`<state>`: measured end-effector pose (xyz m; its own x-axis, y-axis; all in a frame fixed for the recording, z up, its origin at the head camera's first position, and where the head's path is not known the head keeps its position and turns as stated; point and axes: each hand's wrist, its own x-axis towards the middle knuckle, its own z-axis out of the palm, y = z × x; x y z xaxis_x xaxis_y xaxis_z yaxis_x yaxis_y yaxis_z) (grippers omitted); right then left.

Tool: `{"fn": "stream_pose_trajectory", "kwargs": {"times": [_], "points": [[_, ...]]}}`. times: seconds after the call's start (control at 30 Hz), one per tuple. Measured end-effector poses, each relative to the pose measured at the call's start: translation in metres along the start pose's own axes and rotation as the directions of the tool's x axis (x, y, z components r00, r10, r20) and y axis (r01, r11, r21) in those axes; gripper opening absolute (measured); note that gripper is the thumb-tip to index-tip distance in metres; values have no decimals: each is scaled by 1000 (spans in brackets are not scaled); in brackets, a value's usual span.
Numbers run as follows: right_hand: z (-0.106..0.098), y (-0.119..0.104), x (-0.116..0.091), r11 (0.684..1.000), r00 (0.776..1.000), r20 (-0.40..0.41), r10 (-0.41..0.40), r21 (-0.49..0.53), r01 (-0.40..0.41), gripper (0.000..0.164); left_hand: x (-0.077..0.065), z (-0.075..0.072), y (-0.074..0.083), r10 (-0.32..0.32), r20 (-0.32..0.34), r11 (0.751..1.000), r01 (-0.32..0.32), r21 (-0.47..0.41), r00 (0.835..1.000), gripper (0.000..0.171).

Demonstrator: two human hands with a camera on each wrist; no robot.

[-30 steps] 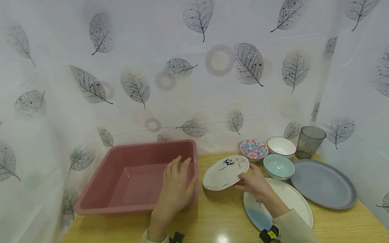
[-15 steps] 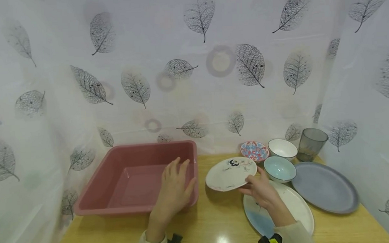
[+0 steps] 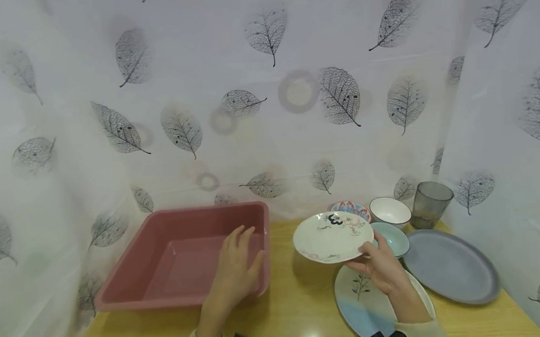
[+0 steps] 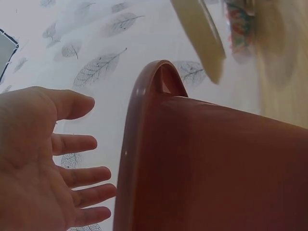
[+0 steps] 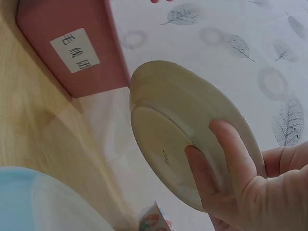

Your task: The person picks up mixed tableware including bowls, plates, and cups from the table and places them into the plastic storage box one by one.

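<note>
My right hand (image 3: 382, 268) grips the right edge of a white oval plate (image 3: 328, 238) with small black and pink drawings, thumb on top and fingers beneath. In the right wrist view the plate's underside (image 5: 168, 125) shows, raised above the table. My left hand (image 3: 235, 269) hovers at the right rim of a pink plastic basin (image 3: 184, 261), fingers spread and holding nothing. From the left wrist, the basin's rim (image 4: 132, 144) stands beside my fingertips. Below the right hand lies a round plate (image 3: 361, 309) with a blue edge and a plant drawing.
Behind the held plate are a red-and-blue patterned bowl (image 3: 353, 207), a white bowl (image 3: 389, 211) and a pale green bowl (image 3: 393, 238). A grey tumbler (image 3: 431, 205) and a grey oval plate (image 3: 452, 266) stand at right. A leaf-print curtain (image 3: 267, 89) surrounds the wooden table (image 3: 292, 306).
The right hand has carried the oval plate right and slightly up, so it now overlaps the patterned and green bowls in the head view. The left hand stays at the basin, fingers still spread.
</note>
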<state>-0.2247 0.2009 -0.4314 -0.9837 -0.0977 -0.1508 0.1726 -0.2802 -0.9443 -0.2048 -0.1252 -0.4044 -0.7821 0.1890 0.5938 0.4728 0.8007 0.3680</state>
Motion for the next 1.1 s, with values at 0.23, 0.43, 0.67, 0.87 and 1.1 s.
{"fn": "stream_pose_trajectory", "kwargs": {"times": [0.23,0.43,0.67,0.87,1.1], "points": [[-15,-9,-3,998,997,43,-65,8,65,71,3,2,-1,-48,-27,993,44,-111,998,48],[-27,-14,-5,991,988,74,-134,1,134,67,6,7,3,-96,38,978,102,-184,995,47],[-34,-21,-8,989,986,92,-139,69,133,73,12,9,15,-152,85,944,170,-284,985,47],[-36,-25,-13,969,959,199,-201,186,165,76,16,13,26,-198,157,894,244,-375,968,51],[-33,-32,-22,934,914,326,-242,332,129,77,13,19,39,-199,312,765,347,-543,929,58]]}}
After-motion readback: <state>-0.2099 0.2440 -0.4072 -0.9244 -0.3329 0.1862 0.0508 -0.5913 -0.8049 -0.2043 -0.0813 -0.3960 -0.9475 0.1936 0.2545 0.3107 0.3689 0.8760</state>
